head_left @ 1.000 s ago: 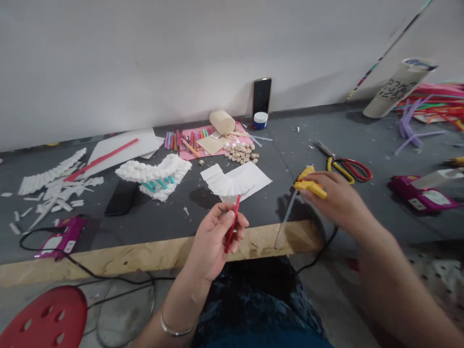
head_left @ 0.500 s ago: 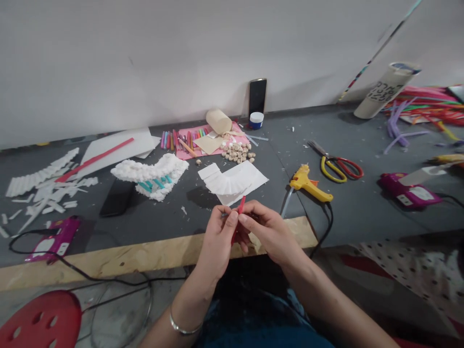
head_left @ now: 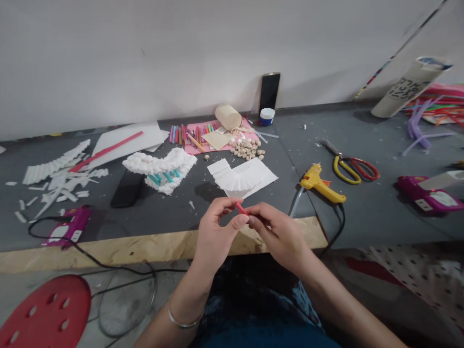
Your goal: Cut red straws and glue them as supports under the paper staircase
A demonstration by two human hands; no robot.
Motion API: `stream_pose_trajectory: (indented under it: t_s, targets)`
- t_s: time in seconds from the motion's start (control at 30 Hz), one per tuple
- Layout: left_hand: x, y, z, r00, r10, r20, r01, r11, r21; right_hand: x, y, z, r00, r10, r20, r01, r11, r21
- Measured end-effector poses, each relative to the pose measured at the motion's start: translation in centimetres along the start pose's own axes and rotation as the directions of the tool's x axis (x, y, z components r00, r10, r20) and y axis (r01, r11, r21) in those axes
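A small narrow red piece [head_left: 241,208], like a rolled or folded strip, is held between my two hands above the table's front edge. My right hand [head_left: 279,229] pinches its lower end with thumb and fingertips. With curved fingers, my left hand [head_left: 215,234] has its index fingertip at the upper end and its thumb near the lower end. Just beyond the hands lies a white sheet [head_left: 259,176] with a fan of overlapping white strips [head_left: 232,179] on it.
To the right are a yellow glue gun [head_left: 322,186], scissors [head_left: 350,166] and a purple power socket [head_left: 427,195]. At left lie a white fluffy model [head_left: 161,166], a dark phone [head_left: 126,191] and a long red strip [head_left: 107,151]. Pistachio shells [head_left: 248,149] sit behind the sheet.
The red piece has tipped from nearly upright to slanting, its top now leaning left. My left fingers have spread from a tight pinch. The camera view has shifted slightly left.
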State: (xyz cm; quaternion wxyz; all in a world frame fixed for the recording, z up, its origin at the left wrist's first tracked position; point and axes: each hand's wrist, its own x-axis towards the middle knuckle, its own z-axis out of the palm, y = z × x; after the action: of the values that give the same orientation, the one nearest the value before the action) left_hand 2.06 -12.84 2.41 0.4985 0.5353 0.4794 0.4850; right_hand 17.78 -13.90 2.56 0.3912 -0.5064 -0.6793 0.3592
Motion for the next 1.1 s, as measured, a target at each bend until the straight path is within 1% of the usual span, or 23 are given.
stream_pose_trajectory:
  t_s: [0.1,0.2,0.27,0.43,0.53,0.6,0.67,0.7,0.73,0.77,0.83,0.9,0.93,0.97,1.0,1.1]
  targets:
    - [0.0,-0.1,-0.1,0.999,-0.051,0.005,0.051,0.998,-0.038,-0.3,-0.3,0.0,0.999,0.006,0.038,-0.008,0.999,0.04]
    - [-0.1,0.0,-0.4,0.998,-0.063,0.032,0.065,0.994,-0.093,-0.6,-0.7,-0.1,0.988,0.082,0.13,-0.101,0.984,0.147]
    - [-0.1,0.3,-0.7,0.996,-0.058,0.06,0.065,0.99,-0.121,-0.8,-0.8,-0.4,0.97,0.117,0.213,-0.168,0.956,0.24]
    - [0.1,1.1,-1.0,0.988,-0.088,0.129,0.109,0.98,-0.167,-1.0,-0.8,-0.9,0.906,0.13,0.402,-0.315,0.842,0.437]
    - [0.5,1.2,-1.3,0.978,-0.079,0.192,0.108,0.984,-0.145,-1.1,-0.1,-0.6,0.855,0.117,0.505,-0.418,0.731,0.54]
    - [0.9,0.9,-1.6,0.963,-0.075,0.257,0.115,0.983,-0.143,-1.2,0.4,-0.2,0.826,0.086,0.557,-0.491,0.595,0.637]
    - [1.2,0.5,-2.0,0.947,-0.086,0.31,0.147,0.973,-0.18,-1.1,0.6,0.3,0.809,0.047,0.585,-0.543,0.441,0.715]
    - [1.3,0.2,-2.2,0.942,-0.095,0.322,0.169,0.962,-0.213,-1.1,0.6,0.5,0.808,0.038,0.589,-0.555,0.386,0.737]
    - [1.4,0.0,-2.3,0.941,-0.105,0.321,0.191,0.949,-0.251,-1.1,0.6,0.6,0.809,0.044,0.586,-0.561,0.359,0.746]
    - [1.4,-0.3,-2.4,0.946,-0.119,0.303,0.209,0.935,-0.285,-1.0,0.5,0.7,0.813,0.064,0.579,-0.561,0.356,0.748]
    - [1.3,-0.8,-2.5,0.964,-0.151,0.217,0.217,0.921,-0.324,-1.0,0.4,0.8,0.827,0.118,0.549,-0.548,0.388,0.741]
    - [1.1,-1.2,-2.4,0.98,-0.162,0.116,0.192,0.927,-0.322,-0.9,0.3,0.8,0.842,0.151,0.518,-0.529,0.422,0.736]
    - [0.9,-1.3,-2.4,0.984,-0.156,0.084,0.175,0.934,-0.312,-0.8,0.3,0.8,0.849,0.156,0.505,-0.518,0.434,0.737]
    - [0.8,-1.3,-2.3,0.987,-0.142,0.075,0.158,0.94,-0.302,-0.8,0.4,0.8,0.854,0.157,0.496,-0.51,0.442,0.738]
    - [0.6,-1.3,-2.2,0.988,-0.126,0.088,0.146,0.946,-0.29,-0.8,0.4,0.9,0.856,0.159,0.493,-0.507,0.448,0.736]
    - [0.1,-0.8,-1.9,0.976,-0.117,0.182,0.156,0.964,-0.216,-0.8,0.8,1.1,0.845,0.167,0.509,-0.524,0.45,0.723]
